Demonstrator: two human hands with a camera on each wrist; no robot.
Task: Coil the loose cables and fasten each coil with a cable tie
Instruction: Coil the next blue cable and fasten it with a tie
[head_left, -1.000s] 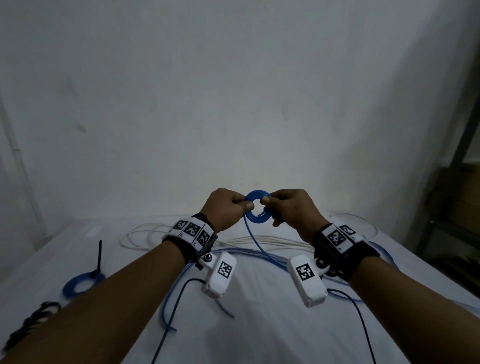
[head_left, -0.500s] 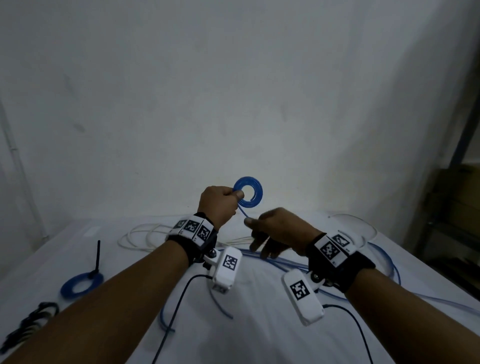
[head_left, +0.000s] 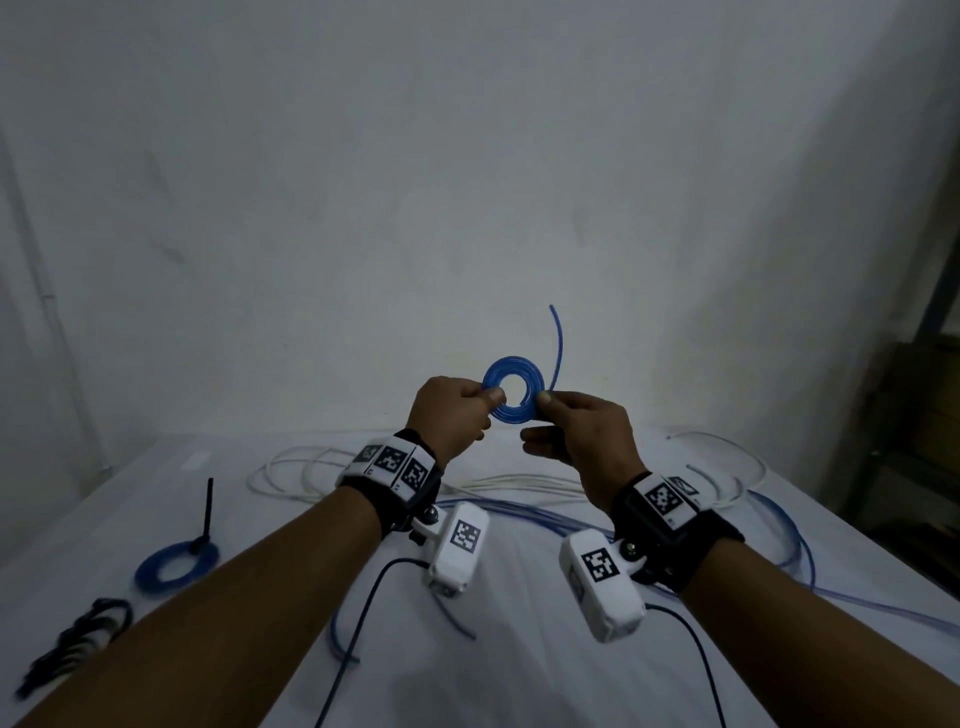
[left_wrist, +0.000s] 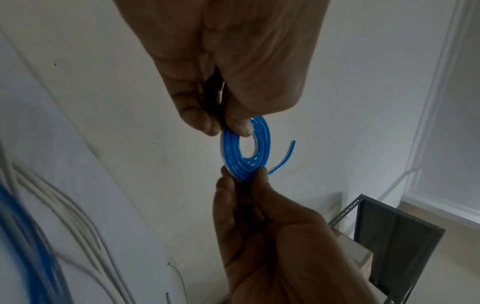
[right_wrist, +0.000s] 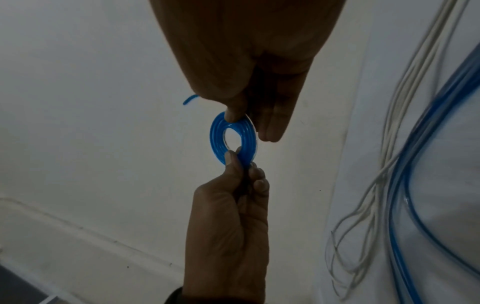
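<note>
A small flat coil of blue cable (head_left: 531, 375) is held up in the air above the table. My left hand (head_left: 491, 397) pinches its left edge between thumb and forefinger. On the opposite edge, my right hand (head_left: 543, 400) pinches it the same way. The cable's free end (head_left: 558, 338) curves up from the coil's right side. In the left wrist view the coil (left_wrist: 231, 148) sits between the left hand (left_wrist: 237, 126) above and the right hand (left_wrist: 249, 174) below. The right wrist view shows the coil (right_wrist: 248, 142) pinched by the right hand (right_wrist: 235, 116).
On the white table (head_left: 519, 675) a tied blue coil (head_left: 174, 564) with an upright black tie tail lies at the left. A bundle of black cable ties (head_left: 78, 634) lies at the near left. Loose white cables (head_left: 415, 478) and blue cables (head_left: 753, 545) lie beyond my wrists. A shelf (head_left: 924, 415) stands at right.
My right hand dropped off the coil and drew the trailing cable, then came back up to pinch the coil's right edge. The cable's tail has left the table and points upward.
</note>
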